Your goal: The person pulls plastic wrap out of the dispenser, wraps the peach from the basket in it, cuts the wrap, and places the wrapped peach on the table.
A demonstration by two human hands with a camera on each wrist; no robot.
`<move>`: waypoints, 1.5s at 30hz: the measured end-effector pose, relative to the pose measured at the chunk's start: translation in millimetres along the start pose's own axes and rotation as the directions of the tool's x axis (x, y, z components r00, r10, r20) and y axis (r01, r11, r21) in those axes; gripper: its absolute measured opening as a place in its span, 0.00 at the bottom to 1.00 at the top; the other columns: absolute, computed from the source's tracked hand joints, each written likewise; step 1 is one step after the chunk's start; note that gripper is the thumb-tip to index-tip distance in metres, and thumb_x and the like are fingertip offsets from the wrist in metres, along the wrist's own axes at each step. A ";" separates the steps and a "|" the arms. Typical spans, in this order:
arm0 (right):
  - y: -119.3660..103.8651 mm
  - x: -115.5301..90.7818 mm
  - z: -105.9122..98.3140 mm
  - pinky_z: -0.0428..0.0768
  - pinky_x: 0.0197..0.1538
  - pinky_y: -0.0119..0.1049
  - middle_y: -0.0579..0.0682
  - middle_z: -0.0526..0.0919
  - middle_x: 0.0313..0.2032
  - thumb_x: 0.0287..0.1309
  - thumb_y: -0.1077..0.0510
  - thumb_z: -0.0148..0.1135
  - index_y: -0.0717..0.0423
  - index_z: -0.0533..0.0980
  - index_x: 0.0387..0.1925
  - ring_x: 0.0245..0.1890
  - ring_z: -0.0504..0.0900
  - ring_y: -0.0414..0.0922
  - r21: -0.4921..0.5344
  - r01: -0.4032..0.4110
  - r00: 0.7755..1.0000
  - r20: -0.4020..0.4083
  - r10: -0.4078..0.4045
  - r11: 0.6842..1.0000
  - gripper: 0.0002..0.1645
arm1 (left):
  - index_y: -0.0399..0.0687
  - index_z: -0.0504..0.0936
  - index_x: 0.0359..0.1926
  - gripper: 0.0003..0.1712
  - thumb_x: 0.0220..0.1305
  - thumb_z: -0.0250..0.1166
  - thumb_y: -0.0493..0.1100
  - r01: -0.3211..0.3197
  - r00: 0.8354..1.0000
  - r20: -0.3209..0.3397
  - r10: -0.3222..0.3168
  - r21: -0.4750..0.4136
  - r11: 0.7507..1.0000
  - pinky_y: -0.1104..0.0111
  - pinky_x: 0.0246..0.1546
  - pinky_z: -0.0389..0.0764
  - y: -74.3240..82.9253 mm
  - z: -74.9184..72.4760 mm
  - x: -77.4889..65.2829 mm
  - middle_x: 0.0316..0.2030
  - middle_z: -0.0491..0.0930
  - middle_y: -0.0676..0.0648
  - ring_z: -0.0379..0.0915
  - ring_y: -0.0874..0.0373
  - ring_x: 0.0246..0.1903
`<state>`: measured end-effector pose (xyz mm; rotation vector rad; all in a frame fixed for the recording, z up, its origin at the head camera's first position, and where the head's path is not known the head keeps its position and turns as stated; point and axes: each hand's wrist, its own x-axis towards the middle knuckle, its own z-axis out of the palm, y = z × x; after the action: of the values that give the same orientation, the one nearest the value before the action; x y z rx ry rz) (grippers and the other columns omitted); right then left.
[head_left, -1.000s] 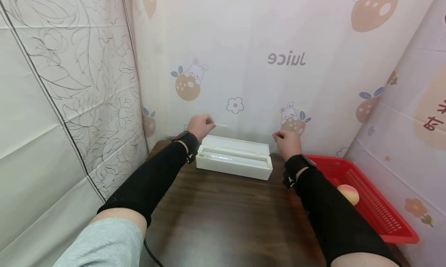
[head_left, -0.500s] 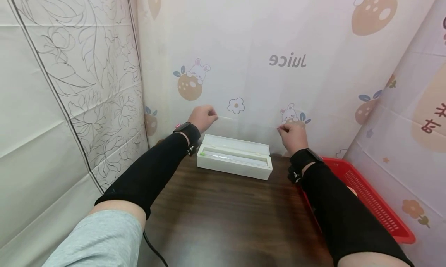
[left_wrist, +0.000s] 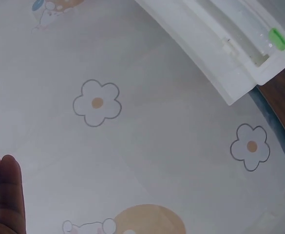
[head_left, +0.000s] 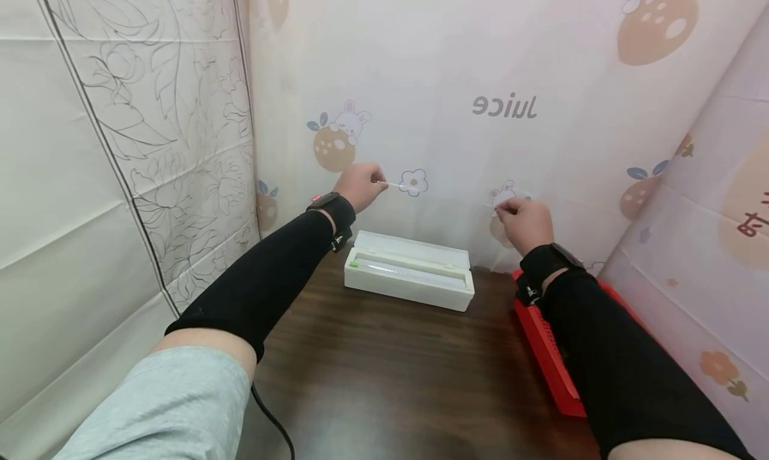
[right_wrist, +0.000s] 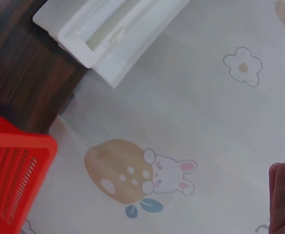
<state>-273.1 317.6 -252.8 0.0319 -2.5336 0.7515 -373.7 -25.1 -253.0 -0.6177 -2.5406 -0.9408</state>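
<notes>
Laterally, a clear film [head_left: 401,187] spans from the left hand [head_left: 362,185] toward the right hand [head_left: 527,223]; both hands, well apart, pinch it, its middle too faint to trace. Below, the white box [head_left: 405,291], lid raised, rests on the worktop [head_left: 384,366], long axis roughly parallel to that span.
</notes>
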 end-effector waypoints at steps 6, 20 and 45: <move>-1.6 6.3 -12.5 0.82 0.57 0.55 0.66 0.88 0.52 0.79 0.57 0.57 0.63 0.85 0.55 0.49 0.80 0.60 -0.005 -0.028 1.000 0.009 0.028 1.000 0.17 | 0.48 0.86 0.45 0.08 0.76 0.67 0.47 -0.004 1.000 -0.007 0.004 -0.012 1.000 0.62 0.47 0.77 9.9 -8.8 8.2 0.45 0.88 0.46 0.78 0.53 0.44; -8.6 14.1 -26.3 0.81 0.54 0.49 0.65 0.89 0.52 0.79 0.55 0.58 0.61 0.86 0.56 0.50 0.82 0.58 -0.021 -0.014 1.000 -0.013 0.014 1.000 0.18 | 0.48 0.86 0.48 0.11 0.77 0.65 0.49 0.019 0.999 -0.029 -0.019 -0.006 1.000 0.62 0.48 0.78 23.5 -24.0 12.4 0.48 0.88 0.47 0.80 0.53 0.46; -28.8 27.1 -68.2 0.79 0.52 0.45 0.62 0.89 0.55 0.80 0.50 0.54 0.58 0.85 0.59 0.51 0.82 0.57 -0.068 -0.009 0.999 -0.051 0.005 0.998 0.22 | 0.47 0.86 0.51 0.11 0.79 0.63 0.47 -0.018 0.996 -0.091 0.016 -0.016 1.000 0.63 0.55 0.80 64.5 -57.2 24.2 0.51 0.88 0.46 0.80 0.54 0.50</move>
<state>-261.5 331.6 -176.1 -0.0189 -2.5099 0.6601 -350.6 -13.2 -167.3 -0.5868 -2.4462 -0.9629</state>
